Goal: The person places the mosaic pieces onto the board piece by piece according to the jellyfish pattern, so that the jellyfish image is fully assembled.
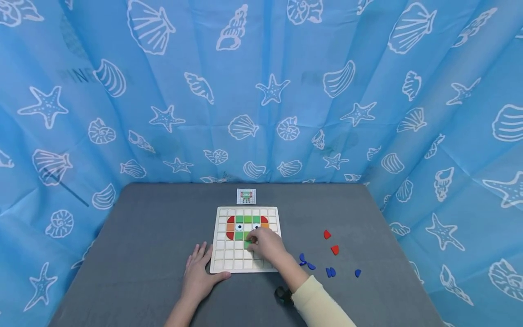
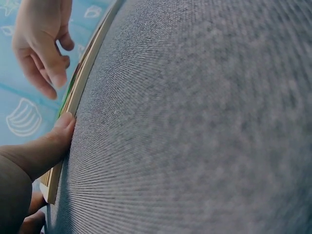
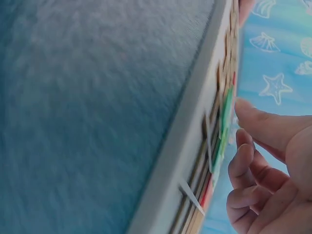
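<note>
A wooden grid board lies flat near the front middle of the grey surface. Its upper rows carry a picture made of tiles: red rounded corner pieces, green squares, an orange square and two white eye tiles. The right hand is over the middle of the board, fingers bent down with the tips on a green tile in the centre rows; whether it pinches the tile or only presses it cannot be told. In the right wrist view the fingers curl close to the board's edge, beside green pieces. The left hand rests flat and relaxed on the surface at the board's front left corner, its thumb laid against the board's edge.

Just behind the board lies a small pattern card. To the right of the board, loose on the surface, are two red pieces and a scatter of blue pieces. A blue curtain printed with shells and starfish encloses the surface.
</note>
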### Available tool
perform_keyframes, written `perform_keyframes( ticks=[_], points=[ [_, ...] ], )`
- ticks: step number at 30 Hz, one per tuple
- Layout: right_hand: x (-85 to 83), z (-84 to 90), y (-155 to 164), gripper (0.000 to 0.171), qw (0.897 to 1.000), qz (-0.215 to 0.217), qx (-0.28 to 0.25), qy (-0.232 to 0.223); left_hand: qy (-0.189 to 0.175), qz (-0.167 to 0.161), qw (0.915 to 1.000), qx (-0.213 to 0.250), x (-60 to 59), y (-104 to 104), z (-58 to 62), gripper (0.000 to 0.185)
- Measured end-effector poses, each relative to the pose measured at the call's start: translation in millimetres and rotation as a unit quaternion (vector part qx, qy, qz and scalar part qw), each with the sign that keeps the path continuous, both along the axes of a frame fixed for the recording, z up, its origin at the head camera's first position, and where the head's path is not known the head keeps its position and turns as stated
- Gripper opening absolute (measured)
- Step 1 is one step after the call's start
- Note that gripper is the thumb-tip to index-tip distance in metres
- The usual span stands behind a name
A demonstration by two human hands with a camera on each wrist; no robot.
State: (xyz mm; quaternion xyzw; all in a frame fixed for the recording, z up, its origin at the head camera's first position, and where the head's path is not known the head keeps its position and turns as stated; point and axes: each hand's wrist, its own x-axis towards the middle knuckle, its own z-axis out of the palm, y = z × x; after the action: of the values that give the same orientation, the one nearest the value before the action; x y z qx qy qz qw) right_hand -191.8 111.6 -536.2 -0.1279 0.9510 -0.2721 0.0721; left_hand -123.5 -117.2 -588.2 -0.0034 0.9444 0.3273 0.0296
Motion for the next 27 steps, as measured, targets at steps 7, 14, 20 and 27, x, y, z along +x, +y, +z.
perform_keyframes(
  ticks=[7, 14, 20, 27],
  points=[
    [1.9, 15.2, 17.2, 0.019, 1.0, -0.01, -0.006, 0.024, -0.004, 0.004, 1.0, 0.0, 0.2, 0.6, 0.4, 0.116],
    [6.4, 21.0, 44.3, 0.018, 0.998, -0.042, -0.007, 0.056, 0.0, 0.001, 1.0, -0.007, 1.0, 0.2, 0.6, 0.116],
    [11.0, 21.9, 67.0, 0.021, 0.994, -0.083, -0.005, 0.073, 0.002, 0.002, 1.0, -0.005, 1.1, -0.6, 0.0, 0.117],
    [12.6, 18.0, 96.8, 0.024, 0.989, -0.126, 0.001, 0.078, 0.002, 0.005, 1.0, -0.005, 0.5, 0.2, -0.9, 0.117]
  ],
)
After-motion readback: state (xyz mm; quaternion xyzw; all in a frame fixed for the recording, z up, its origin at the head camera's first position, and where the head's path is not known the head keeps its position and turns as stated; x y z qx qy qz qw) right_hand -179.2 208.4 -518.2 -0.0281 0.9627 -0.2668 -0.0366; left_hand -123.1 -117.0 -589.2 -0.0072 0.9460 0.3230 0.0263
